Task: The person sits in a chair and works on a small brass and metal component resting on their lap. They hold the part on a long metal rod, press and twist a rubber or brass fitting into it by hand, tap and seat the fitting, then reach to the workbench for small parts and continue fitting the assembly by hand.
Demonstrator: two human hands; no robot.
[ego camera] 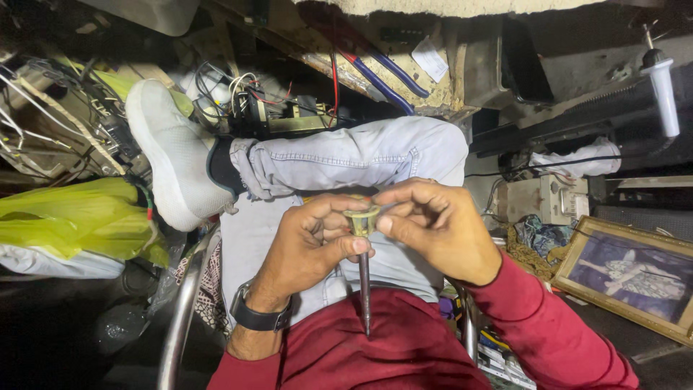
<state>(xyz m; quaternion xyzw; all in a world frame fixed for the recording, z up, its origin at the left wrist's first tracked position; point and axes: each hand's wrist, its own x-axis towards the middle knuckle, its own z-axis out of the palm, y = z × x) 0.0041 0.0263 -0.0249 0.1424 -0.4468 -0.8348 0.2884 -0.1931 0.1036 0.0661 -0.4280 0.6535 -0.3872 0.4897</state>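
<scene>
Screwdriver (364,289) upright between both hands, over lap; long axis vertical, tip pointing toward red shirt (390,347). Left hand (310,245) pinched on yellowish handle; right hand (433,227) fingertips closed on handle top.

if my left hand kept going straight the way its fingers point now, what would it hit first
Probably the right hand. The left hand points rightward across the lap, its fingertips on the small yellowish part atop the screwdriver, and the right hand's fingers pinch that part from the opposite side. Depth is hard to judge.
</scene>
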